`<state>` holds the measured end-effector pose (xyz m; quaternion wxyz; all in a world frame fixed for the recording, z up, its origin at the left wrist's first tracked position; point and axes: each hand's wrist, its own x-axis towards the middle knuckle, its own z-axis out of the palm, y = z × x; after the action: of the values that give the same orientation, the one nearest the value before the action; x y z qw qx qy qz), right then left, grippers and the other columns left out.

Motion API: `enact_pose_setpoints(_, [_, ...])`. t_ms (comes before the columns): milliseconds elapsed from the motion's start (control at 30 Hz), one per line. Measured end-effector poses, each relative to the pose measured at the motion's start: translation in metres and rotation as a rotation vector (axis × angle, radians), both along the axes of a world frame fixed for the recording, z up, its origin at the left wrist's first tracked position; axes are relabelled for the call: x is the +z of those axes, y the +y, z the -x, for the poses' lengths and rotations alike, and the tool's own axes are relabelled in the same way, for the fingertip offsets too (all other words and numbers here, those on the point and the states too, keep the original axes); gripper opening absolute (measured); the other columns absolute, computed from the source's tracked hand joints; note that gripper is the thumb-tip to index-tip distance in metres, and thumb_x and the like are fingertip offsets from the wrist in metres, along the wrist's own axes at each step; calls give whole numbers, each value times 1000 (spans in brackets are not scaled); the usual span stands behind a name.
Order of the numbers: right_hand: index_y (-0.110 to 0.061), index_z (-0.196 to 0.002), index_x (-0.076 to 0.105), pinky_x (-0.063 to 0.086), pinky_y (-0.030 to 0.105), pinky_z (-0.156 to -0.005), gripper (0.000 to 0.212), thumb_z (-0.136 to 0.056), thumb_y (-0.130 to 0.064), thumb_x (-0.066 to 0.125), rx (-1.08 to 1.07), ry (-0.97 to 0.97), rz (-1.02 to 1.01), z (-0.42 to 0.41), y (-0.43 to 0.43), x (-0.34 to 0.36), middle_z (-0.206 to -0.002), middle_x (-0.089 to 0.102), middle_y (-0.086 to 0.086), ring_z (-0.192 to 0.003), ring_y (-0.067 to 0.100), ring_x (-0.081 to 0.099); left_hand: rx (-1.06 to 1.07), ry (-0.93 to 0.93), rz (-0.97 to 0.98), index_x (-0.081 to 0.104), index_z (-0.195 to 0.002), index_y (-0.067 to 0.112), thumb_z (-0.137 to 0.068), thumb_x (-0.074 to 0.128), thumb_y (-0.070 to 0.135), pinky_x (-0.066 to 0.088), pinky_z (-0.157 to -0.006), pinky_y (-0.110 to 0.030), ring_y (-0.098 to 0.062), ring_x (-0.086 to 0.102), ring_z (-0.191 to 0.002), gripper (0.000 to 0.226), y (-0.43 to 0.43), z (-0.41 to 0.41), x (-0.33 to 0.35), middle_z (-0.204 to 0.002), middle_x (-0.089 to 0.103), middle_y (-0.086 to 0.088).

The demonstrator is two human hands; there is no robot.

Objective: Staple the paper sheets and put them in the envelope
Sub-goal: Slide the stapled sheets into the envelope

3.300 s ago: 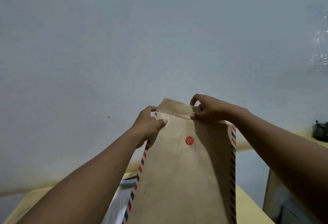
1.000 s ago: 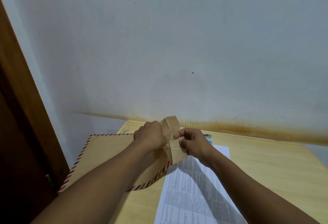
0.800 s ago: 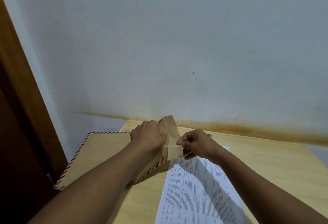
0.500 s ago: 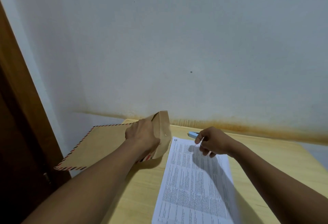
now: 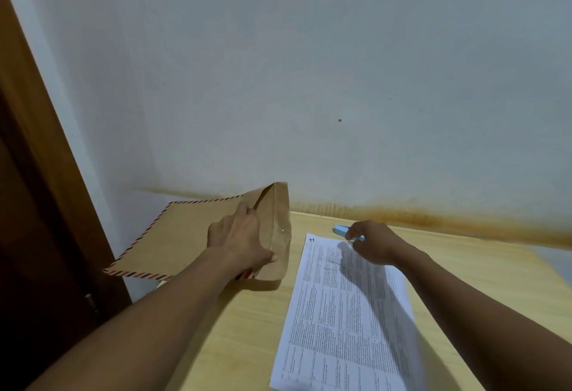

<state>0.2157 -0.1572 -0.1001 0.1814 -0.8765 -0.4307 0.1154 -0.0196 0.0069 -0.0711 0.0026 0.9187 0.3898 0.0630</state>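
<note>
A brown envelope (image 5: 185,235) is gripped near its raised flap by the left hand (image 5: 238,242) at the desk's (image 5: 247,328) left edge. Printed sheets (image 5: 346,313) are seen flat beside it. The right hand (image 5: 371,242), fingers curled, is held at a blue stapler (image 5: 340,230); whether it is grasped cannot be told.

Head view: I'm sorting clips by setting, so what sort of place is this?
Probably a plain home or office room: a light wooden desk against a stained wall, a dark wooden door at the left, printed paper sheets beside an envelope.

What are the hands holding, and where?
Left hand grips the brown envelope at its open end, beside the flap. Right hand is at the blue stapler; grip unclear.
</note>
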Motion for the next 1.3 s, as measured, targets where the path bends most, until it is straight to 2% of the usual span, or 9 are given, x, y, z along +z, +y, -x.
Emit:
enact_pose_setpoints(100, [-21,-122,65,46,28,-86,35,-92,-12,50,-5,-40,121,-5,-1,-16,-134,62,5,-116,25,59,-44,54,1,56,-128,18,-66,79,76,52,-91,-41,-26,62,-115,88,6,11,-2,-131,50,2])
enact_pose_setpoints(267, [-23,-131,59,44,28,-87,44,-88,-29,65,3,-145,182,-5,-1,-28,-136,60,3,-121,23,56,-131,144,39,59,-119,20,-63,79,78,50,-88,-40,-23,60,-105,83,8,17,-13,-122,51,4])
enact_pose_setpoints(467, [-34,-132,50,37,41,-95,59,-82,-57,70,-28,-198,317,-14,-12,-24,-139,53,-6,-127,25,43,-221,160,-8,52,-140,19,-64,74,81,52,-92,-42,-25,63,-113,100,7,18,-27,-141,46,5])
enact_pose_setpoints(567, [-29,-120,48,42,37,-88,58,-77,-54,78,-49,-128,293,-16,-17,-22,-121,58,0,-111,24,51,-228,162,-35,51,-138,18,-65,72,81,49,-88,-40,-26,64,-113,99,6,19,-27,-142,44,6])
enact_pose_setpoints(700, [-22,-116,43,41,31,-66,61,-75,-40,84,-82,-58,230,-15,-25,-16,-105,57,3,-91,24,54,-238,176,-84,49,-141,18,-62,70,86,49,-87,-40,-25,65,-111,106,4,19,-24,-144,43,5])
enact_pose_setpoints(800, [-17,-127,46,48,34,-79,75,-70,-44,87,-135,-29,270,-16,-33,-15,-107,55,0,-97,23,55,-226,171,-110,46,-144,18,-60,68,89,48,-87,-40,-25,64,-111,111,3,19,-22,-147,41,4])
enact_pose_setpoints(900, [-17,-133,47,45,33,-81,83,-67,-42,89,-174,52,266,-21,-43,-16,-109,54,-2,-101,22,54,-212,167,-122,45,-146,18,-59,66,91,48,-88,-41,-26,64,-112,115,1,18,-19,-149,39,4])
enact_pose_setpoints(1100, [-14,-127,56,51,35,-89,67,-70,-31,88,-222,148,195,-19,-54,-23,-115,64,3,-104,23,62,-192,149,-110,48,-140,19,-57,65,92,49,-87,-39,-25,65,-110,113,2,17,-14,-145,42,4])
enact_pose_setpoints(1300, [-10,-94,74,47,28,-65,23,-78,-26,79,-206,145,132,-18,-50,-22,-87,74,2,-77,18,64,-196,157,-118,51,-137,20,-56,64,94,50,-86,-40,-24,66,-108,111,2,13,-13,-143,44,4])
